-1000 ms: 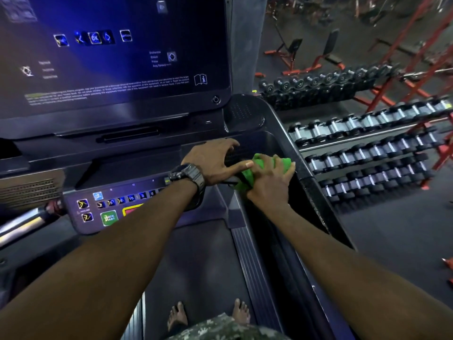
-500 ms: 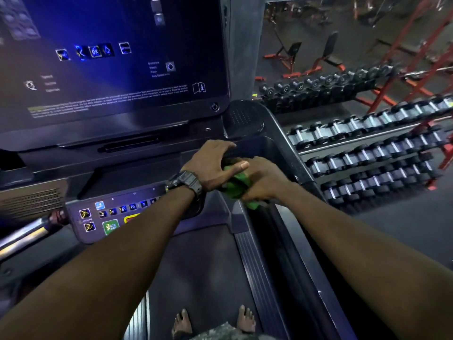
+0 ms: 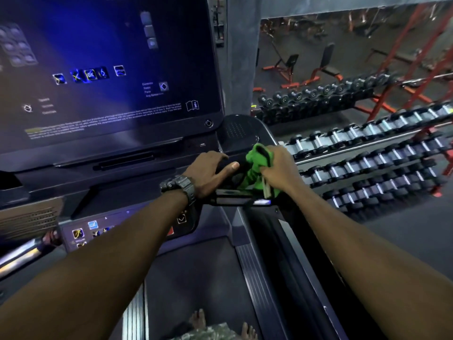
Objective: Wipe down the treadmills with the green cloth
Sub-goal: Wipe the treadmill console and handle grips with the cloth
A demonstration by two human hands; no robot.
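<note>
I stand on a dark treadmill point(image 3: 259, 273) facing its console. My right hand point(image 3: 282, 168) grips the bunched green cloth point(image 3: 255, 165) in the tray recess at the console's right end, below the round speaker pad point(image 3: 236, 132). The cloth hangs down over the recess's front edge. My left hand point(image 3: 208, 173), with a black watch on the wrist, rests on the console just left of the cloth, fingers spread and the thumb pointing at the cloth. The big touchscreen point(image 3: 98, 69) glows blue above.
A button panel point(image 3: 83, 231) sits under my left forearm, with a metal handrail point(image 3: 22, 253) to its left. Racks of dumbbells point(image 3: 367, 163) stand right of the treadmill, with red benches point(image 3: 306, 69) behind. My bare feet show on the belt below.
My right hand has drawn the cloth back up inside the recess, from the near edge toward the speaker pad. My left hand stays on the console. The camera has tilted slightly.
</note>
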